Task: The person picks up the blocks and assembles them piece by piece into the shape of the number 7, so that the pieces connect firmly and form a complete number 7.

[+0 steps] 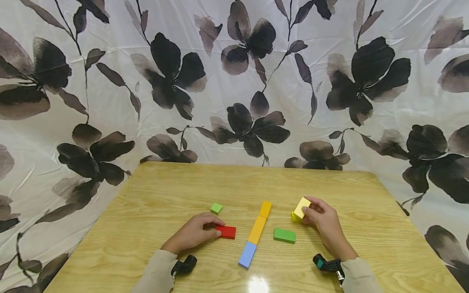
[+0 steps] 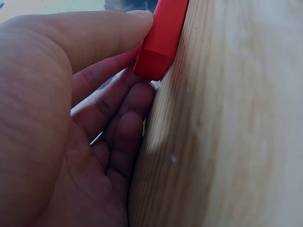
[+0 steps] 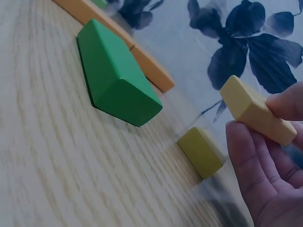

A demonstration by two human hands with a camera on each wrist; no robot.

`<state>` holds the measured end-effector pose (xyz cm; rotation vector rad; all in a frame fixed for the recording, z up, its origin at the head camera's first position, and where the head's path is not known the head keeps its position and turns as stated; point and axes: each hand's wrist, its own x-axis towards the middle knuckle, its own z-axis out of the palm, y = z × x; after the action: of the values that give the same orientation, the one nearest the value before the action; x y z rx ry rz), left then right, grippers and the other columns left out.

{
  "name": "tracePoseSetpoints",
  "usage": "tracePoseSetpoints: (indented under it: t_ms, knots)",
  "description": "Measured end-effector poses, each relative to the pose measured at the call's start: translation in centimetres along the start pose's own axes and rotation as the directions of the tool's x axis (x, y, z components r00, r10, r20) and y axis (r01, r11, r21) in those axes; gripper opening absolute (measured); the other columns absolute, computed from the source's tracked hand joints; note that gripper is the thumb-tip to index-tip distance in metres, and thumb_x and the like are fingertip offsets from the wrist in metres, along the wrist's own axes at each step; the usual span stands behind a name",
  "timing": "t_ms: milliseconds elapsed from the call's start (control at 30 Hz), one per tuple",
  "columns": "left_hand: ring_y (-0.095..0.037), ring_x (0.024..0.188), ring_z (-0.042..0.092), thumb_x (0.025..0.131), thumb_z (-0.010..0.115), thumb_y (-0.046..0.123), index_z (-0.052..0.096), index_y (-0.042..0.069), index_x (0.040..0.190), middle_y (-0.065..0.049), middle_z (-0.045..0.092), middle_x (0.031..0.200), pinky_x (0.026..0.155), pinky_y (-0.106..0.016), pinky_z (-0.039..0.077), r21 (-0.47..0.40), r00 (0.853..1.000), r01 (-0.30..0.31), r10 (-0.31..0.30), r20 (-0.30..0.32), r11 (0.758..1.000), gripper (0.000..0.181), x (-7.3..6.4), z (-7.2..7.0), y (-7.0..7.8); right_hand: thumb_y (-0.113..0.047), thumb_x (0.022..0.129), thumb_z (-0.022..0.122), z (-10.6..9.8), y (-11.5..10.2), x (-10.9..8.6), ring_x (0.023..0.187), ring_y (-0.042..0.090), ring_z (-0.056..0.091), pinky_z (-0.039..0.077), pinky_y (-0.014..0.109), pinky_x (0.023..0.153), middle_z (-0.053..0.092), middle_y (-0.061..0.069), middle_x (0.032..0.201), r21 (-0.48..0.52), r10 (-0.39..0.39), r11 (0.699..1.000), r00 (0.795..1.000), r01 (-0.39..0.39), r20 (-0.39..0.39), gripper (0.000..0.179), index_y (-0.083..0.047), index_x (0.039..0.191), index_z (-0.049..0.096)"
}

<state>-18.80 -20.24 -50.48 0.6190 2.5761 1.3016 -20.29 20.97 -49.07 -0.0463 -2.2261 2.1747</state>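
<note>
My left hand (image 1: 194,234) has its thumb and fingers at the near end of a flat red block (image 1: 228,232) lying on the table. In the left wrist view, the thumb presses one face of the red block (image 2: 163,40), with fingers behind it. Over on the right, my right hand (image 1: 326,223) pinches a pale yellow block (image 1: 301,207) between thumb and fingers. The right wrist view shows this pale block (image 3: 253,109) held up off the table. Below it sits a brighter yellow block (image 3: 201,152), partly covered in the head view.
Between the hands, two orange blocks (image 1: 258,228) and a blue block (image 1: 247,255) lie end to end in a slanting row. A green block (image 1: 284,235) lies right of the row, and a small light green block (image 1: 216,208) beyond my left hand. Floral cloth (image 1: 205,122) hangs behind the table.
</note>
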Motion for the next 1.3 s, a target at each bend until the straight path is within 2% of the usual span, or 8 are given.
tracePoseSetpoints:
  t_ms: [200,633,1033,1300]
  knots:
    - [-0.023,0.126,0.053,0.094,0.072,0.035,0.073,0.029,0.116,0.012,0.064,0.12,0.106,-0.053,0.038,0.012,1.0,-0.023,0.023,-0.007,1.0,0.023,0.0,0.0,0.3,-0.012,0.096,0.07,0.5,-0.1,0.4,0.088,0.019,0.062,0.059,0.035,0.077,0.053,0.014,0.107,0.002,-0.001,1.0,1.0,0.001,0.018,0.051,0.003,0.142,0.051]
    - [-0.025,0.128,0.051,0.094,0.073,0.034,0.073,0.028,0.116,0.011,0.064,0.121,0.108,-0.055,0.036,0.013,1.0,-0.021,0.02,0.001,1.0,0.023,0.2,0.0,0.7,-0.008,0.096,0.068,2.2,-0.6,1.6,0.084,0.017,0.063,0.059,0.033,0.075,0.053,0.016,0.108,-0.032,-0.037,0.999,0.998,0.038,0.057,0.047,0.004,0.14,0.054]
    - [-0.024,0.128,0.052,0.094,0.073,0.035,0.072,0.029,0.116,0.011,0.064,0.122,0.107,-0.054,0.038,0.008,1.0,-0.015,0.015,-0.008,1.0,0.023,0.0,0.0,0.5,-0.006,0.095,0.068,4.0,-0.7,3.0,0.078,0.022,0.064,0.059,0.035,0.075,0.054,0.016,0.104,-0.025,-0.029,0.999,0.996,0.032,0.088,0.048,0.002,0.14,0.055]
    - [-0.023,0.127,0.052,0.093,0.073,0.035,0.072,0.031,0.115,0.013,0.064,0.12,0.107,-0.054,0.037,0.018,1.0,-0.029,0.029,-0.011,0.999,0.022,0.0,0.0,0.2,-0.004,0.096,0.067,4.9,-0.6,3.9,0.079,0.021,0.062,0.059,0.035,0.075,0.053,0.014,0.103,-0.041,-0.001,0.999,0.996,0.004,0.09,0.047,0.003,0.141,0.054]
